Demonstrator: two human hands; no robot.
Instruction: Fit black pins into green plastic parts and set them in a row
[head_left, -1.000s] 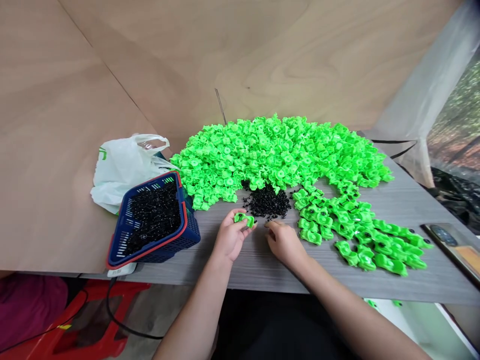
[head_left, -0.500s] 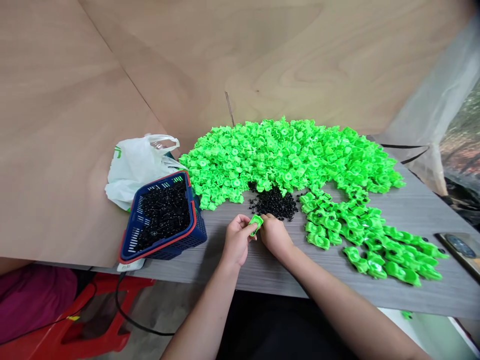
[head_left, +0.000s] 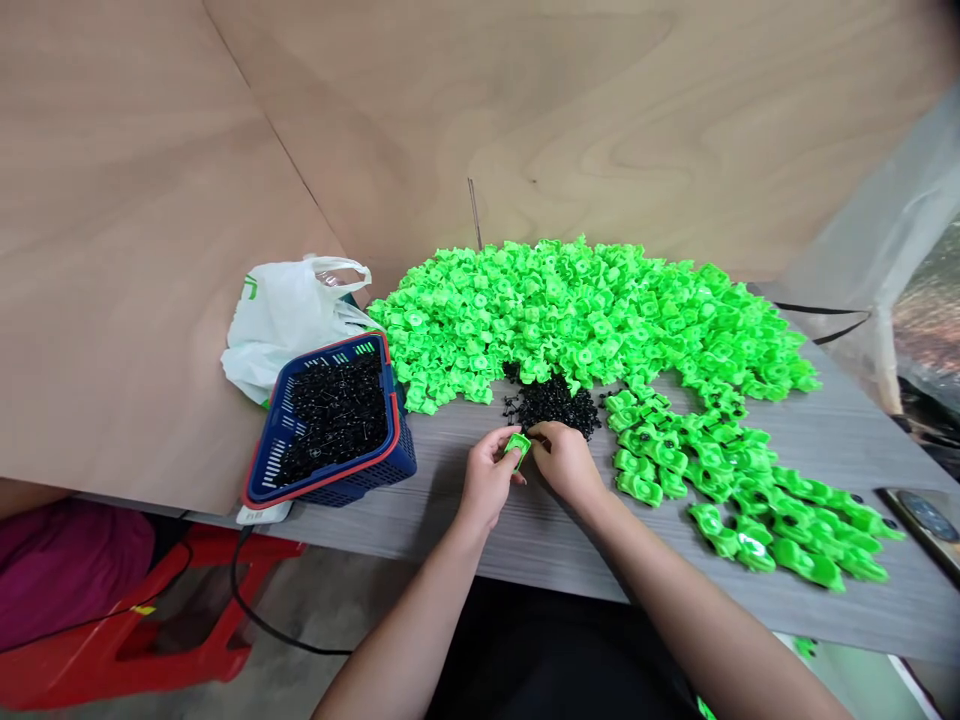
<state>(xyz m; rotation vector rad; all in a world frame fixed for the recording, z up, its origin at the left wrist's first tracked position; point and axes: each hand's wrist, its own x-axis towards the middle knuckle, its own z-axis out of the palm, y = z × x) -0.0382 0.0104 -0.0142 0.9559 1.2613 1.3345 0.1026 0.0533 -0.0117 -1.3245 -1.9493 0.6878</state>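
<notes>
Pinched between the thumb and fingers of my left hand (head_left: 484,482) is a small, bright green plastic part (head_left: 517,446), its hollow side turned up. Against its right edge are the closed fingertips of my right hand (head_left: 568,466); what they hold, if anything, is too small to make out. Just beyond both hands lies a heap of small black plastic pieces (head_left: 559,408). Behind it spreads a large pile of loose green parts (head_left: 555,310). To the right, several green parts with black pieces fitted (head_left: 720,455) lie in rough rows.
A blue basket with a red rim (head_left: 409,462), full of black pieces, stands left on the grey table (head_left: 435,530). A white plastic bag (head_left: 281,320) sits behind it. At the right edge lies a phone (head_left: 926,515). A red stool (head_left: 202,665) and a person's sleeve (head_left: 71,570) are lower left.
The view has shifted slightly, so the scene sits a little further right. My hands stay together at the green part, which is tilted a bit differently in my left fingers.
</notes>
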